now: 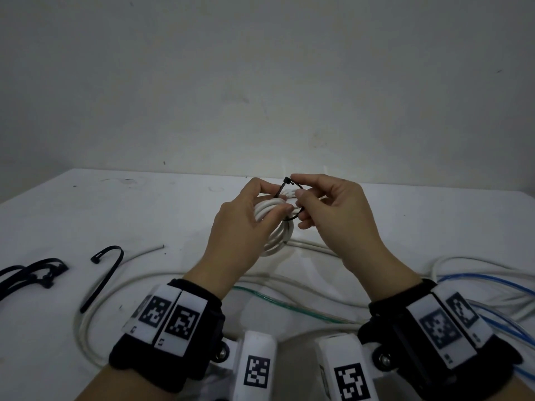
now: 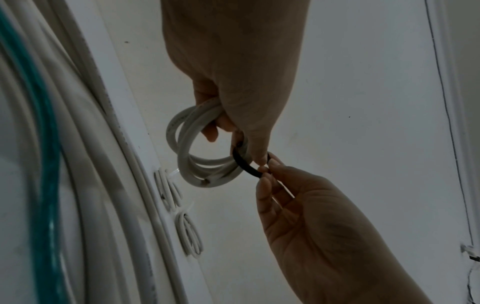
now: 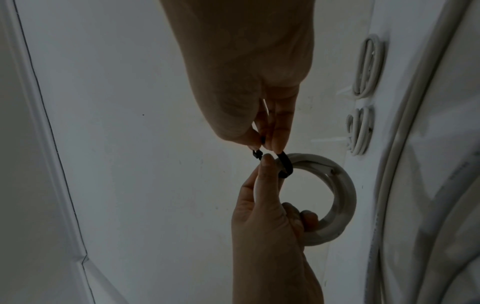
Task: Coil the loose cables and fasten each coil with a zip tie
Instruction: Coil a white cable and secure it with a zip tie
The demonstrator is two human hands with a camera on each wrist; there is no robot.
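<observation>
A small coil of white cable (image 1: 278, 230) is held above the white table (image 1: 130, 209). My left hand (image 1: 273, 202) grips it, fingers curled through the loops. A black zip tie (image 1: 285, 185) loops around the top of the coil. My right hand (image 1: 298, 192) pinches the tie near its head between thumb and fingers. The left wrist view shows the coil (image 2: 182, 142), the black tie (image 2: 244, 164) and the right hand (image 2: 265, 170) meeting my left hand (image 2: 244, 131). From the right wrist I see the tie (image 3: 285, 164), the coil (image 3: 345, 191) and both the right hand (image 3: 265, 146) and left hand (image 3: 270, 195).
Spare black zip ties (image 1: 37, 273) lie at the table's left, one more (image 1: 108, 267) beside them. Loose white cables (image 1: 121, 285), a green cable (image 1: 289, 309) and blue cables (image 1: 492, 285) sprawl along the near edge. Two small tied coils (image 2: 166, 189) (image 2: 191, 234) lie on the table.
</observation>
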